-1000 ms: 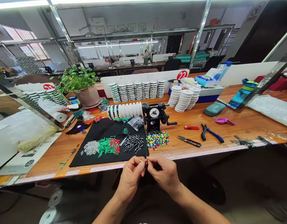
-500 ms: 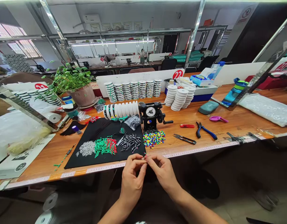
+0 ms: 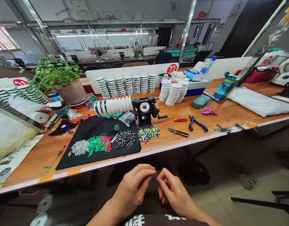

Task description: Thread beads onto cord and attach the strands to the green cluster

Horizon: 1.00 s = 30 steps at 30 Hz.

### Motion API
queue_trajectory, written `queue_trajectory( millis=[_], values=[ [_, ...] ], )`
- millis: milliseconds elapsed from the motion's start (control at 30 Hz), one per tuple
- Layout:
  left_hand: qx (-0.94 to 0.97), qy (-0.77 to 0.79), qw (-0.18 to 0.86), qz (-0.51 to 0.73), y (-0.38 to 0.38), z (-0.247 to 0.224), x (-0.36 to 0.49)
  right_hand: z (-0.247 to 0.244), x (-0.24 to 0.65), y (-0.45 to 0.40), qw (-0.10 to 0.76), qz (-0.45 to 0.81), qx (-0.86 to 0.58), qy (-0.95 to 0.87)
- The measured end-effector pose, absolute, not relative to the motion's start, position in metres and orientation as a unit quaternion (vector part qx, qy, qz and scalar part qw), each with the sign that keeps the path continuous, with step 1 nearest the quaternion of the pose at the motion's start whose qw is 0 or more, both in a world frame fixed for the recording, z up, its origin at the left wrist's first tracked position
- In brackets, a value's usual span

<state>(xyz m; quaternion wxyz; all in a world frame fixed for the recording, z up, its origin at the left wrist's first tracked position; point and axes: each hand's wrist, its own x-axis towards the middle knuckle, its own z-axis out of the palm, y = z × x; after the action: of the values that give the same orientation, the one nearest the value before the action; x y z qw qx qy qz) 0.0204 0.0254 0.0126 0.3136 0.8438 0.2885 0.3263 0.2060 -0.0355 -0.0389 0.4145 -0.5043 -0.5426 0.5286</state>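
Note:
In front of the table edge, my left hand point(image 3: 135, 185) and my right hand point(image 3: 174, 191) meet at their fingertips. A small thin red piece point(image 3: 156, 176) shows between them. My right thumb and forefinger pinch it, and the left fingertips close around its other end; its full shape is hidden. Beyond the hands lies a black mat point(image 3: 74, 147) with piles of silver beads point(image 3: 80, 147), green and red small tubes point(image 3: 99, 144) and black pieces point(image 3: 125, 139). Multicoloured beads point(image 3: 149, 134) are heaped right of the mat.
A black hand-cranked winder point(image 3: 145, 110) carries a row of white spools point(image 3: 113, 105). To its right lie a red lighter-like stick point(image 3: 180, 120), thread snips point(image 3: 178, 132) and blue pliers point(image 3: 198, 123). Stacked spools point(image 3: 136, 84) and a potted plant point(image 3: 70, 92) stand behind.
Both hands have drawn back from the table edge toward my body. The red piece now shows more plainly between the fingertips, and the view has shifted a little to the right.

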Motion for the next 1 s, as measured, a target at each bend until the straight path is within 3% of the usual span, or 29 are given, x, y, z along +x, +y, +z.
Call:
queue_trajectory(
  millis=[200, 400, 500, 567, 667, 800, 900, 1000],
  values=[
    [0.842, 0.347, 0.35, 0.219, 0.019, 0.004, 0.031, -0.026, 0.207, -0.019, 0.343, 0.417, -0.511, -0.669],
    [0.911, 0.342, 0.197, 0.122, 0.018, 0.015, 0.021, -0.013, 0.216, -0.006, 0.279, 0.401, -0.475, -0.732],
    [0.92, 0.324, 0.187, 0.12, 0.022, 0.026, 0.018, 0.001, 0.223, 0.003, 0.287, 0.451, -0.444, -0.719],
    [0.9, 0.325, 0.256, 0.138, 0.027, 0.035, 0.018, 0.009, 0.227, 0.008, 0.295, 0.509, -0.418, -0.692],
    [0.803, 0.344, 0.455, 0.173, 0.029, 0.042, 0.019, 0.012, 0.228, 0.01, 0.312, 0.617, -0.36, -0.626],
    [0.615, 0.325, 0.669, 0.262, 0.02, 0.034, 0.025, -0.002, 0.212, 0.002, 0.396, 0.705, -0.321, -0.494],
    [0.586, 0.316, 0.678, 0.312, 0.013, 0.027, 0.029, -0.012, 0.197, -0.004, 0.464, 0.731, -0.315, -0.39],
    [0.62, 0.339, 0.631, 0.32, 0.012, 0.026, 0.03, -0.014, 0.191, -0.005, 0.489, 0.69, -0.336, -0.415]
  ],
)
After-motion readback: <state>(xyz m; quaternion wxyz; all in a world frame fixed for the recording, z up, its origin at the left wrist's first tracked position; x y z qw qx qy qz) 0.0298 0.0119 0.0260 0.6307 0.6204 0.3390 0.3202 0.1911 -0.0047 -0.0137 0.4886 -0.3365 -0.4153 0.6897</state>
